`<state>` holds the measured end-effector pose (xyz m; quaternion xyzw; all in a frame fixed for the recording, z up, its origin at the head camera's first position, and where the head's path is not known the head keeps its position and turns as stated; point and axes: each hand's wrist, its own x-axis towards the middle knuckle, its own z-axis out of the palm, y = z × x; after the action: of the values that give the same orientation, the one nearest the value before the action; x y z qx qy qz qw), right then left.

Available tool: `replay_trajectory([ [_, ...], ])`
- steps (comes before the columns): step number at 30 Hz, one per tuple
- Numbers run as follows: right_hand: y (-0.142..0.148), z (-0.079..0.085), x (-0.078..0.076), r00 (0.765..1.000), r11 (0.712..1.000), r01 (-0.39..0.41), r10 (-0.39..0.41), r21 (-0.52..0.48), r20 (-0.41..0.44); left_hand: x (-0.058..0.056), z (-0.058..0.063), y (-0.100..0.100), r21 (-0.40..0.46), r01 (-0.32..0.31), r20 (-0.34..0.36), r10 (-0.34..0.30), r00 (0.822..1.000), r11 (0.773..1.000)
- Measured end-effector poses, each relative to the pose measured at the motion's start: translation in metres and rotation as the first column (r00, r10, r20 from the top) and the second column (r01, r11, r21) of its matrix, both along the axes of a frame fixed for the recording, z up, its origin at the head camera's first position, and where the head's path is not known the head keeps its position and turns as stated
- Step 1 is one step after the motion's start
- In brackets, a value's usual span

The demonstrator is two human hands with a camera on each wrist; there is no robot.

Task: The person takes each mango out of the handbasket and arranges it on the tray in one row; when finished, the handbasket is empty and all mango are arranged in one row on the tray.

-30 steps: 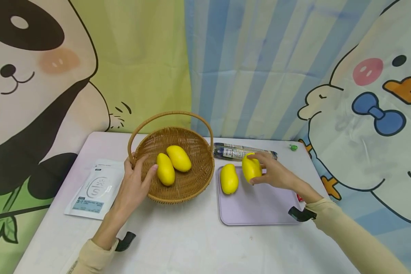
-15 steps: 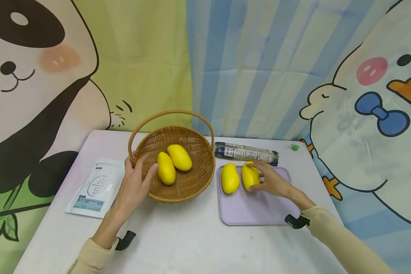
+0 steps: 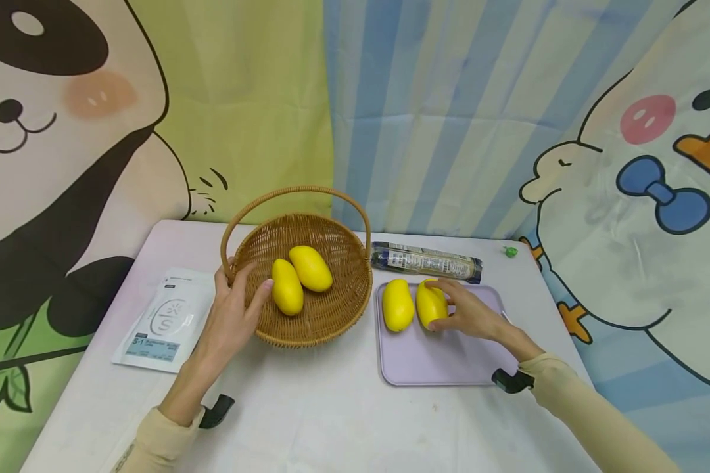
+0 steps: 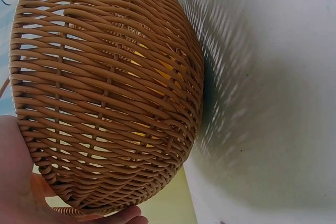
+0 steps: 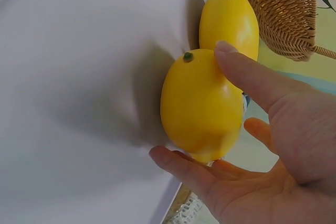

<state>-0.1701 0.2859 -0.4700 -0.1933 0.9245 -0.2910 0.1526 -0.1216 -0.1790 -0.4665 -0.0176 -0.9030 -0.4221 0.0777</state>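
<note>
In the head view my left hand (image 3: 233, 318) holds the left rim of a round wicker basket (image 3: 337, 318) with a tall arched handle. Two yellow mangoes (image 3: 310, 269) lie inside it. On the right, my right hand (image 3: 473, 314) holds another mango (image 5: 197, 108) between thumb and fingers, low over a pale purple tray (image 3: 432, 368). Beside that one, to its left, a further mango (image 3: 398, 305) rests on the tray. From the left wrist view, the basket's woven side (image 4: 105, 87) fills the frame, with the fingers (image 4: 128, 214) around its rim.
A white pouch (image 3: 168, 318) with a printed label lies left of the basket. Behind the tray is a long dark clear-wrapped packet (image 3: 426, 261). A tiny green object (image 3: 511, 251) sits near the table's back right corner. Printed curtains (image 3: 414, 118) hang behind the table.
My right hand has lowered its mango toward the tray, next to the other one, and then stayed there. The left hand and basket have hardly moved.
</note>
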Motion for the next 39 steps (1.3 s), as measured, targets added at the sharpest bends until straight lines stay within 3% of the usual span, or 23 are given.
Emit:
replay_trajectory([
  [8, -0.004, 0.010, -0.001, 1.000, 1.000, -0.007, 0.007, 0.015, 0.017, -0.001, -0.002, -0.001, 0.009, 0.006, -0.001, -0.006, 1.000, 1.000],
  [12, -0.008, 0.024, -0.002, 0.999, 1.000, 0.002, -0.001, 0.019, -0.052, 0.000, -0.002, -0.001, 0.005, 0.003, 0.002, -0.003, 1.000, 1.000],
  [17, -0.025, 0.051, -0.001, 0.991, 0.998, -0.040, 0.034, -0.046, -0.131, 0.000, -0.001, -0.001, 0.004, 0.002, -0.002, -0.002, 1.000, 1.000],
  [22, -0.053, 0.080, 0.003, 0.985, 0.985, -0.140, 0.127, -0.104, -0.118, -0.001, -0.002, -0.001, 0.006, 0.004, 0.003, -0.004, 1.000, 1.000],
  [28, -0.099, 0.100, 0.002, 0.962, 0.954, -0.272, 0.264, -0.128, -0.075, -0.001, -0.001, -0.002, 0.004, 0.007, 0.005, -0.007, 1.000, 1.000],
  [35, -0.156, 0.119, -0.019, 0.915, 0.918, -0.395, 0.396, 0.029, -0.081, -0.002, -0.001, -0.002, -0.003, 0.005, 0.001, -0.005, 1.000, 1.000],
  [39, -0.186, 0.117, -0.039, 0.894, 0.893, -0.439, 0.445, 0.093, -0.049, -0.002, 0.000, -0.001, -0.001, 0.004, 0.003, -0.004, 1.000, 1.000],
])
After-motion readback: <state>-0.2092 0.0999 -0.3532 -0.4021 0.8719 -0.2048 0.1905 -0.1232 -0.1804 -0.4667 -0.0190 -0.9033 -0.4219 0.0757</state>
